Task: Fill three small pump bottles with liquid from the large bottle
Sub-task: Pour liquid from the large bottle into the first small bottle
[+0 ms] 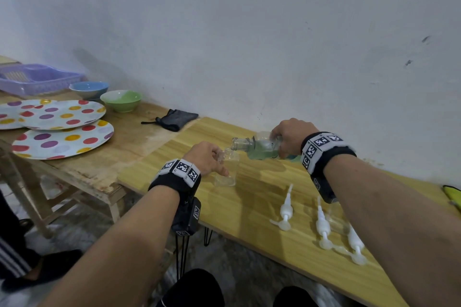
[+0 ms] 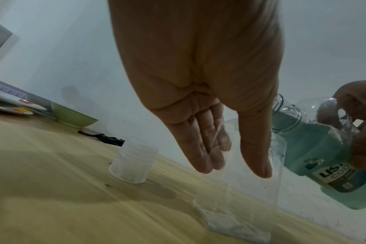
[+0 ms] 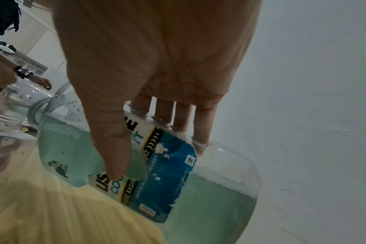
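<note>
The right hand grips the big bottle, tipped over the small bottle on the table. The left hand holds that small bottle. It should pour slowly, mouths close together.

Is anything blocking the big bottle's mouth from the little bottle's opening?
Nothing visible. The big bottle is uncapped and tilted by the right hand, its mouth right at the open top of the small bottle. The left hand grips the small bottle's side, not over the opening. The pumps lie apart on the table.
</note>
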{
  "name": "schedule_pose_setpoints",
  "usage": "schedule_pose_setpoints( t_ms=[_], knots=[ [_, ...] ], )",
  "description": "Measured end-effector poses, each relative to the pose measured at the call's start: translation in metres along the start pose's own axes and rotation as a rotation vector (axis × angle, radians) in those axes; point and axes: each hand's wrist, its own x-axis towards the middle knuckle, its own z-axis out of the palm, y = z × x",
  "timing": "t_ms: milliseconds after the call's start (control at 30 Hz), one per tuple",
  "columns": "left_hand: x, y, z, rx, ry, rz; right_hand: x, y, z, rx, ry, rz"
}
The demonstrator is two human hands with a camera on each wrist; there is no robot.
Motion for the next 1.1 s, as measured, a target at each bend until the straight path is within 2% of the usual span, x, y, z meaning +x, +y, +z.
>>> schedule_pose_setpoints(
  t_ms=[1100],
  knots=[
    [0.0038,-0.0055,0.0013,-0.048,-0.025,0.006,0.0023,-0.0009,-0.0025,-0.054,0.028,-0.023]
  ],
)
